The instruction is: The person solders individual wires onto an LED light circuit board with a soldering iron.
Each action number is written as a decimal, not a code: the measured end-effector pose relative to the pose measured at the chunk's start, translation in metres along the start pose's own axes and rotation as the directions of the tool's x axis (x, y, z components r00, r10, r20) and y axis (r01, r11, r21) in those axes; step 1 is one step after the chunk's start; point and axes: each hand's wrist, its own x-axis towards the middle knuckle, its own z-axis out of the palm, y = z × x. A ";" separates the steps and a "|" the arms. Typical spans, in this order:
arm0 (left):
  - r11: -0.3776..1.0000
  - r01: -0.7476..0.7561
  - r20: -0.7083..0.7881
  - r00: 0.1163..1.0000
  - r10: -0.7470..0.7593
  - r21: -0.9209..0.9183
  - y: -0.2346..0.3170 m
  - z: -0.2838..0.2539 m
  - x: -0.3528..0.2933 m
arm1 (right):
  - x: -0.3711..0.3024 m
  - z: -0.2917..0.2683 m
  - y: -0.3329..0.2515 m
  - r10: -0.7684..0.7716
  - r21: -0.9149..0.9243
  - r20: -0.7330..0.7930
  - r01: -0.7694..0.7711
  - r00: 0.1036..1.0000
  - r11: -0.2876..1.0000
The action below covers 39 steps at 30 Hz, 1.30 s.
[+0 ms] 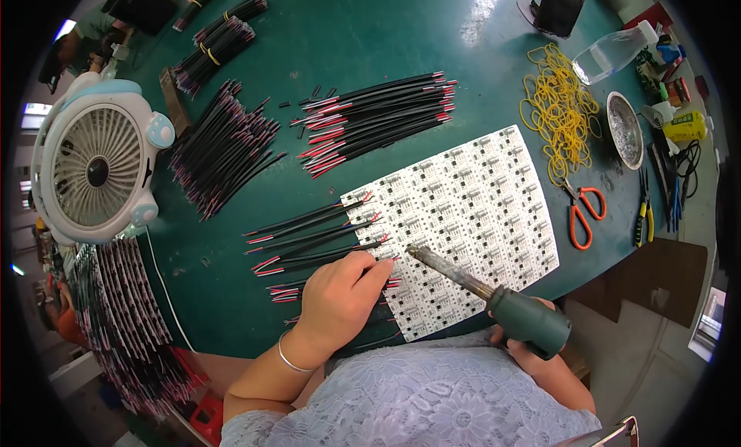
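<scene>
A white circuit board panel (478,215), with rows of small dark components, lies tilted on the green table. Along its left edge rest several black-sleeved wires (309,235) with bare red and white ends. My left hand (336,296) is pinched at that edge on one such wire, which it mostly covers. In my right hand (527,357) is a soldering iron (532,320) with a dark green handle, gripped from below. Its tip (414,251) points left over the panel, close to my left fingertips; whether it touches cannot be made out.
Beyond the panel lies a row of cut wires (378,115); more wire piles (224,150) and bundles (212,53) are at left. A fan (96,169) stands far left. At right are yellow rubber bands (559,107), orange-handled scissors (580,215), a metal bowl (625,131), pliers (644,212) and a bottle (614,53).
</scene>
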 end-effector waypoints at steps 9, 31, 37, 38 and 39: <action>0.998 -0.025 -0.050 0.998 0.028 0.058 0.002 -0.009 0.001 | -0.002 0.000 0.003 -0.068 -0.152 -0.012 0.066 0.998 0.986; 0.997 -0.017 -0.010 1.000 0.018 0.072 0.003 0.000 0.001 | 0.002 0.002 -0.006 -0.120 -0.307 0.071 0.136 0.990 0.942; 0.998 -0.018 -0.007 1.000 0.019 0.065 0.002 -0.001 0.001 | -0.003 0.005 -0.004 -0.093 -0.322 0.050 0.104 0.994 0.941; 0.998 -0.017 -0.008 1.000 0.017 0.064 0.002 -0.001 0.001 | -0.001 0.006 -0.007 -0.113 -0.343 0.049 0.123 0.992 0.931; 0.998 -0.017 -0.009 1.000 0.017 0.062 0.002 0.000 0.002 | 0.001 0.006 -0.008 -0.132 -0.365 0.047 0.140 0.990 0.920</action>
